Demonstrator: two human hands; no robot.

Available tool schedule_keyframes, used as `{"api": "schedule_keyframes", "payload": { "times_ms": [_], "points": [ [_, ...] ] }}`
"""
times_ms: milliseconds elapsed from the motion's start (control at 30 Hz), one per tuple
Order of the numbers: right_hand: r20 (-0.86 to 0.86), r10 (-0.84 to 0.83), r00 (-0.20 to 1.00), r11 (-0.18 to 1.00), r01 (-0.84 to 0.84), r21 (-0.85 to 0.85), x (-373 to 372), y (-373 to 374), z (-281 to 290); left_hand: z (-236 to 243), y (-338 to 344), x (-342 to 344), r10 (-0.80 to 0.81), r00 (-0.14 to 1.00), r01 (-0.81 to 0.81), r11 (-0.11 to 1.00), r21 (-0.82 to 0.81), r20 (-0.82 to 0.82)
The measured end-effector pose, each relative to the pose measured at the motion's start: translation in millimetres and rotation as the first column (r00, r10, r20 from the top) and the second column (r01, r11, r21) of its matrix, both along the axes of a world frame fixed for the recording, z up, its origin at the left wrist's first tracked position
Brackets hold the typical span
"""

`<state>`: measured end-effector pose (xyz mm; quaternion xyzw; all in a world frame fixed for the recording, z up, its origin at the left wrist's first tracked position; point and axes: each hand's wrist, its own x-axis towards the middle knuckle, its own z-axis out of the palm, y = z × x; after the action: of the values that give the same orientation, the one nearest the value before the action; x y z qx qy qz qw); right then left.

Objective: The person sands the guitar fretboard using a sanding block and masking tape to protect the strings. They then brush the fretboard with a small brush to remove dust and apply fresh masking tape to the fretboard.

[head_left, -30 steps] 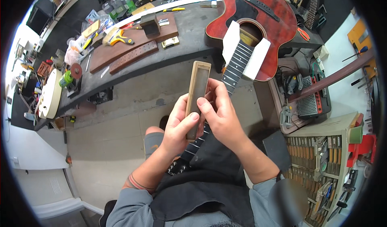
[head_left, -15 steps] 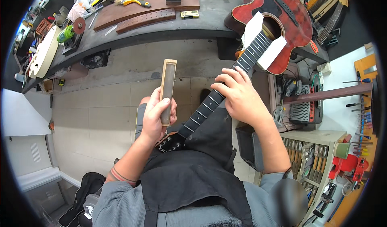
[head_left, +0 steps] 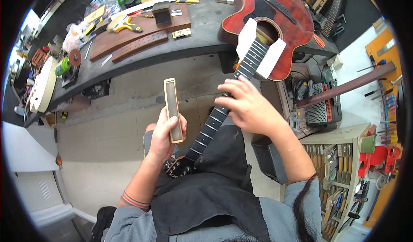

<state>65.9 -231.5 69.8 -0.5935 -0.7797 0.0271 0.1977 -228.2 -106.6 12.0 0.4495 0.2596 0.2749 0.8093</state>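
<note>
My left hand (head_left: pixel 165 133) grips a long, narrow wood-edged block (head_left: pixel 173 104) with a grey, flat inset face, held upright beside the guitar neck. My right hand (head_left: pixel 243 104) rests with spread, bent fingers on the black fretboard (head_left: pixel 208 132) of a red acoustic guitar (head_left: pixel 297 37). The guitar lies face up, its body at the bench edge and its headstock (head_left: pixel 180 168) at my lap. White protective pieces (head_left: pixel 269 59) sit on either side of the fretboard near the soundhole. Part of the neck is hidden under my right hand.
The dark bench (head_left: pixel 202 35) carries brown boards (head_left: pixel 101 48), brushes, small tools and a cream guitar body (head_left: pixel 42 83) at the left. On the right are a metal amplifier-like box (head_left: pixel 318 104), a cabinet of files (head_left: pixel 352 134) and wall-hung tools (head_left: pixel 383 100).
My right hand has let go of the block and moved right onto the fretboard, fingers spreading. My left hand has carried the block leftward, away from the neck.
</note>
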Motion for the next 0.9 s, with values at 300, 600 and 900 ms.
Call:
{"api": "schedule_keyframes", "payload": {
  "times_ms": [300, 600, 900],
  "points": [
    [-0.351, -0.639, 0.685, 0.564, 0.727, 0.391, 141.9, 25.4, -19.5, 23.3, 43.5, 126.8, -0.082, 0.995, 0.061, 0.945, 0.322, 0.053],
    [-0.891, -0.448, 0.067, 0.299, 0.951, -0.079, 184.4, 44.0, -67.4, 49.3, 50.8, 230.7, 0.275, 0.908, 0.192, 0.398, 0.897, -0.316],
    [-0.912, 0.306, -0.274, 0.742, 0.669, 0.049, 192.1, 36.0, -102.7, 39.8, 49.2, 254.5, 0.344, 0.906, 0.192, 0.189, 0.963, -0.248]
  ]
}}
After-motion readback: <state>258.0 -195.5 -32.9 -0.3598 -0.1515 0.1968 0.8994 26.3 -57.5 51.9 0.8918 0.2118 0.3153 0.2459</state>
